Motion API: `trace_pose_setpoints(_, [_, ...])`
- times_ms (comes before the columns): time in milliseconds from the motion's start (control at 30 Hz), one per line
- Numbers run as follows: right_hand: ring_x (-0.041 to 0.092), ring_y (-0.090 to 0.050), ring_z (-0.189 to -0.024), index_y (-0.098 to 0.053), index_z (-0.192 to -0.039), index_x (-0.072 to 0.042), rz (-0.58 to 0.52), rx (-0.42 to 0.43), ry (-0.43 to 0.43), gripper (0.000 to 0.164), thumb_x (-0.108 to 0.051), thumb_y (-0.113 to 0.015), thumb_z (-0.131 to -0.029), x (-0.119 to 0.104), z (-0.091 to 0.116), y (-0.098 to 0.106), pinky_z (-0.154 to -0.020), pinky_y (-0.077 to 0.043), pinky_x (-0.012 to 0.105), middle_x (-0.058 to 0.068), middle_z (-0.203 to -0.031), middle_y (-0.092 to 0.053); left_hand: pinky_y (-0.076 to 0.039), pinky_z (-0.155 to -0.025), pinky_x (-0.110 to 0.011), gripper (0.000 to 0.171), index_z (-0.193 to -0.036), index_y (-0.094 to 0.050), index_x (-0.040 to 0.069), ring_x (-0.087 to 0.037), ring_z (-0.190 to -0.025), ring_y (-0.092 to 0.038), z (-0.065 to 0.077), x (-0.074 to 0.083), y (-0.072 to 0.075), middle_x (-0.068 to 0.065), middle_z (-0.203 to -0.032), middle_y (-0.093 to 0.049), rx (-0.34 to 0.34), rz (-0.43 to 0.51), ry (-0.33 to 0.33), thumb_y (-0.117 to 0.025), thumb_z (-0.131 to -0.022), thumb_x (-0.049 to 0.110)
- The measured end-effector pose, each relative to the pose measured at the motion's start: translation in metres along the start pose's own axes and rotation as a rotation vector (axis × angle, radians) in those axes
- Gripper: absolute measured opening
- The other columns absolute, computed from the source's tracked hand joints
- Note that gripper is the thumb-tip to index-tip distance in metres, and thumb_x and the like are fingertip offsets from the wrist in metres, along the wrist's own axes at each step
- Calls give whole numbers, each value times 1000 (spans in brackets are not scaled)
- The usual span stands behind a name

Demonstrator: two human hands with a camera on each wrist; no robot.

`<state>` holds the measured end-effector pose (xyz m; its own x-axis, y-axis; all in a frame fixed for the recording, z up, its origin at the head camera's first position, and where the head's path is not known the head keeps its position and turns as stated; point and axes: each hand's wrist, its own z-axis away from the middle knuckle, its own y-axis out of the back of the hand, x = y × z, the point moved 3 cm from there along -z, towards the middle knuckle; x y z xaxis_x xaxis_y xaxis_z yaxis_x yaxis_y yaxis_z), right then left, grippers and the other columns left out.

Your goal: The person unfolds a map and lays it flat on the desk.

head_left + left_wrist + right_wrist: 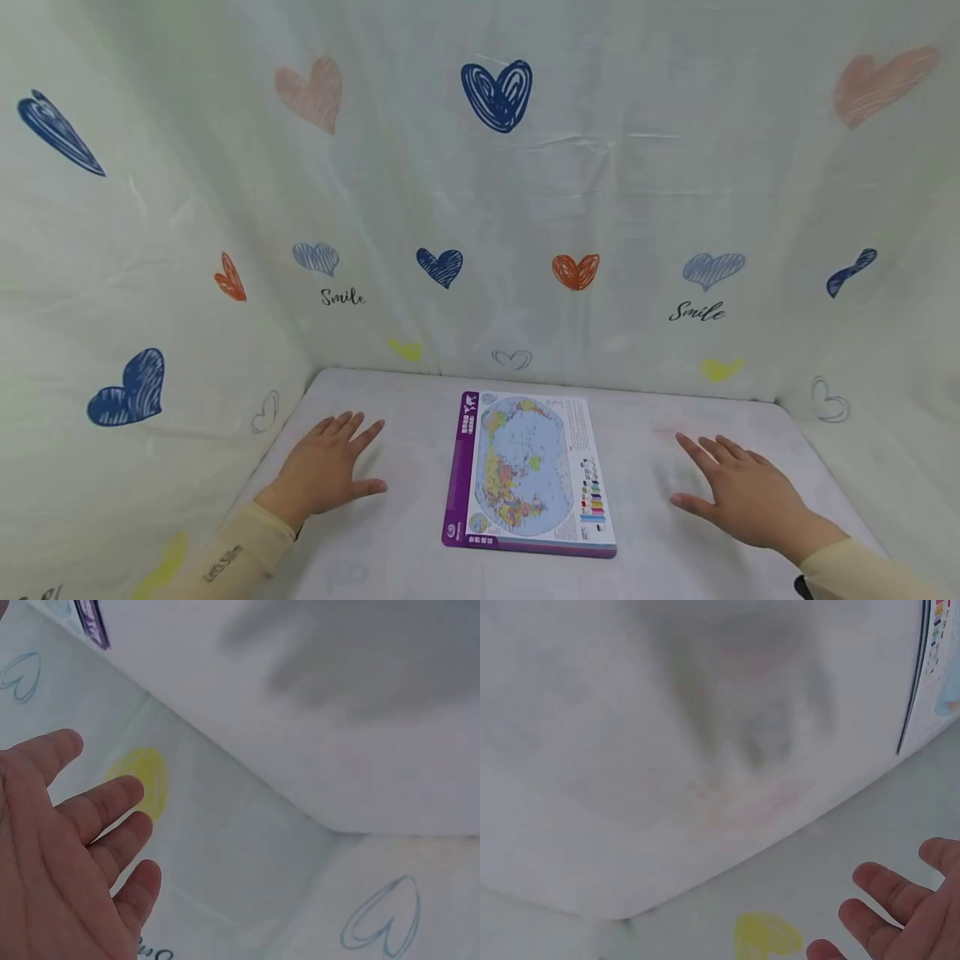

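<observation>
A flat rectangular board printed with a world map point(525, 467) lies on the table, a purple band along its left and near edges. To its left, my left hand point(326, 467) hovers palm down with fingers spread, holding nothing. On the other side, my right hand point(742, 492) is likewise spread above the table, apart from the map board. The left wrist view has the palm and fingers of the left hand point(75, 840), with a purple corner of the board point(91, 622) at the top. In the right wrist view, fingers of the right hand point(900, 907) appear below the board's edge point(922, 682).
The table point(405, 500) has a pale cover with rounded far corners. Whitish curtains point(630, 183) printed with hearts and the word "Smile" stand behind it and at both sides. Shadows of the hands fall on the tabletop.
</observation>
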<state>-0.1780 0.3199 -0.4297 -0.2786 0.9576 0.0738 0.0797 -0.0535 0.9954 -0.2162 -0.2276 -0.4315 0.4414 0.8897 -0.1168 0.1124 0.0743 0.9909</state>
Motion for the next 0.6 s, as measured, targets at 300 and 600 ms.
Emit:
trace_pose_setpoints(300, [47,-50,-123,-48,-148,-12,-90,-66,22,95,-77,-57,-80,-44,-29,-25,-97,-41,66,20,-134,-57,-29,-113,-55,88,-150,-46,15,-39,-137,-40,-17,34,-22,-19,-147,-48,-101,77,44,-62,-83,69])
trace_pose_setpoints(600, [47,-49,-125,-44,-150,-10,-192,-122,9,90,-65,-67,-82,-76,-50,-42,-99,-41,64,21,-135,-57,-30,-113,-53,87,-150,-47,17,-37,-137,-41,-33,66,-40,-17,-147,-49,-123,166,52,-62,-83,70])
